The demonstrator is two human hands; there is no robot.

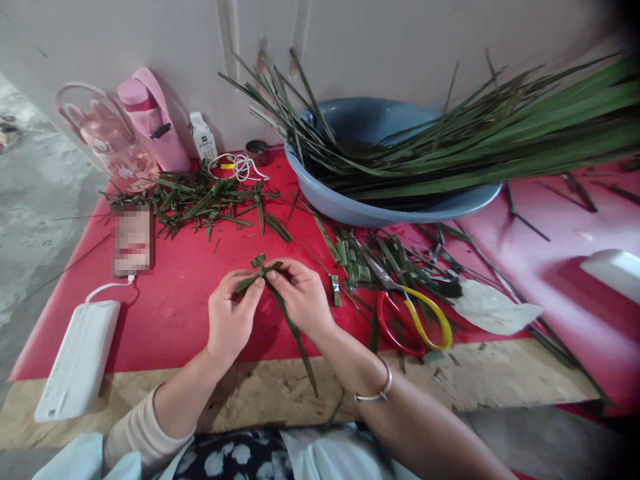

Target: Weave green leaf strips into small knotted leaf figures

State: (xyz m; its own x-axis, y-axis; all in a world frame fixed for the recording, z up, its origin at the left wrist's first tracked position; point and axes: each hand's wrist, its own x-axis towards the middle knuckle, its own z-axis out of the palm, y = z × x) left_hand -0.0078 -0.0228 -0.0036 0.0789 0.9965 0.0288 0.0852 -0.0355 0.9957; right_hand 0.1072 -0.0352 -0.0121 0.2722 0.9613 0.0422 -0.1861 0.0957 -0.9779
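Note:
Between my two hands is a green leaf strip (295,331), folded or knotted at its upper end, its long tail hanging down to the right over the table edge. My left hand (234,308) pinches the left side of the folded part between thumb and fingers. On the other side, my right hand (301,297) grips it close to the knot, thumb on top. To the right lie scissors (400,297) with one red and one yellow handle, blades over cut leaf pieces (353,257). Beyond my hands spreads a pile of small knotted leaf pieces (200,200).
A blue basin (370,210) holds long green leaves (450,160) that stick out to the right. At the back left stand a pink bottle (155,130), a clear pink bottle (117,147) and a white carton (203,140). A phone (133,240) is cabled to a white power bank (80,357).

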